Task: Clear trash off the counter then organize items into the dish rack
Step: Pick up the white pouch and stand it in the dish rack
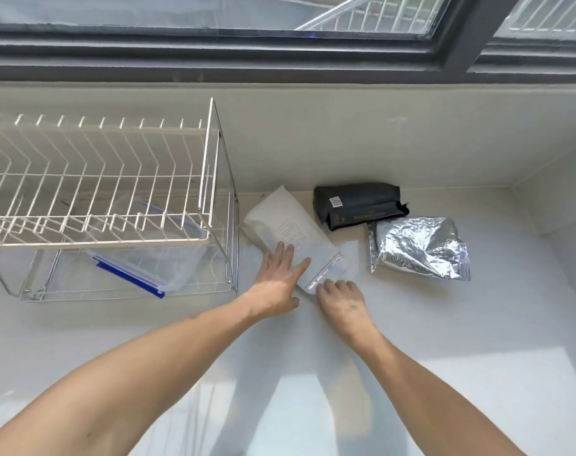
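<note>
step: both hands on the white pouch (288, 230), likely about to pick it up for the dish rack (95, 179); judged from the pose only
white pouch: flat on the bench (444, 324), lying diagonally just right of the rack, sealed end toward the person
left hand (278, 284): fingers spread, palm pressed flat on the pouch's near half; holding nothing
right hand (341, 299): fingers curled at the pouch's sealed near edge, seemingly pinching or prying it; actual grip hidden, cannot tell
other items: black bag (357, 204) against the back wall, touching or nearly touching the foil bag (418, 248) in front of it; both right of the pouch
rack: upper tier empty; clear container with blue trim (138, 258) sits in the lower tier
how to do it well: pin with the left hand so the pouch doesn't slide, get the right fingertips under the sealed edge, lift with both hands, support the middle so it doesn't sag
risk: glossy bench, pouch may skate away; rack's corner post is close to the left wrist
</note>
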